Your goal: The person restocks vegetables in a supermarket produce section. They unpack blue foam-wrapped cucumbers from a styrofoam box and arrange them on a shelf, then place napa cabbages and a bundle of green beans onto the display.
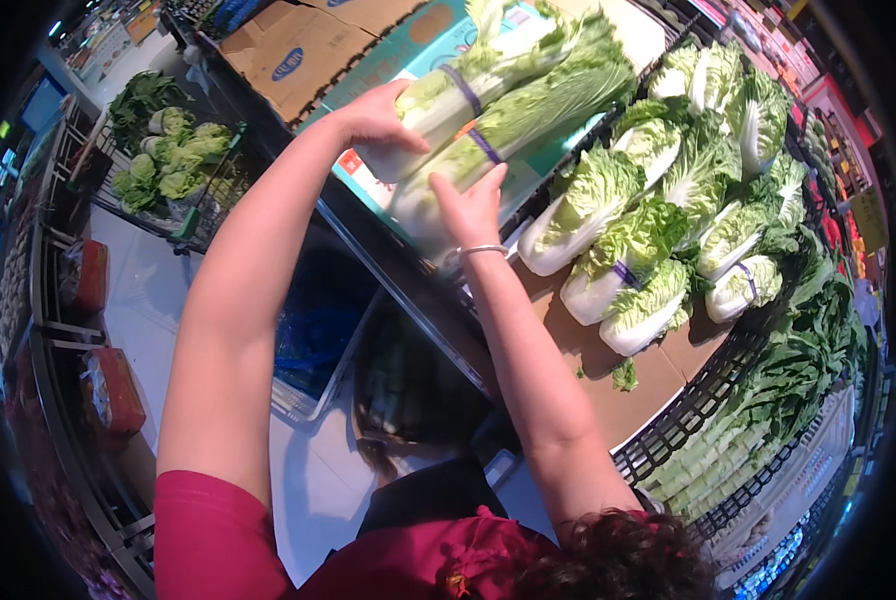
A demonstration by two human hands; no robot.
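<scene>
Two long napa cabbages lie side by side over a teal cardboard sheet, each with a purple band around its middle. My left hand (382,120) is around the lower part of the left cabbage (440,109), its thumb across the white stalk. On the near side, my right hand (472,206), with a bangle at the wrist, grips the base of the right cabbage (527,120). That base is blurred. Some of my fingers are hidden by the cabbages, and whether these rest on the teal sheet (519,191) cannot be told.
Several shorter cabbages (602,202) lie on cardboard to the right, inside a black lattice rim (707,397). Stalked leafy greens (725,465) lie beyond it. Flattened brown cardboard (298,56) is at the upper left. A basket of greens (182,161) stands left; a blue-lined crate (317,337) sits below.
</scene>
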